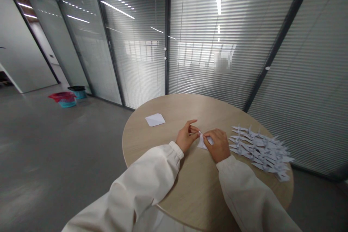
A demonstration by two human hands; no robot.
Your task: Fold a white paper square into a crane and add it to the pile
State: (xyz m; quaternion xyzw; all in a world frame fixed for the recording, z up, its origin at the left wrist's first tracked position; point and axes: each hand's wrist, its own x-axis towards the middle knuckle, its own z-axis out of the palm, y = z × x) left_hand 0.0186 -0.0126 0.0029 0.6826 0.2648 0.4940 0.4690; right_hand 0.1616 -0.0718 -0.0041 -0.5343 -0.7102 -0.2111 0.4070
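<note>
A small piece of folded white paper (pixel 201 143) is between my hands, just above or on the round table. My left hand (pixel 188 136) pinches its upper tip between thumb and fingers, the index finger stretched out above. On the other side, my right hand (pixel 218 144) has thumb and index finger closed on the same paper near that tip. Part of the paper lies hidden behind the right fingers. Several folded paper cranes (pixel 261 148) lie in rows to the right of my right hand. Farther left rests a flat stack of white paper (pixel 155 119).
The round wooden table (pixel 174 188) stands close to a glass wall with blinds (pixel 201 76). On the grey floor at the left are a bin with a red liner (pixel 65 99) and another bin with a black liner (pixel 78 92).
</note>
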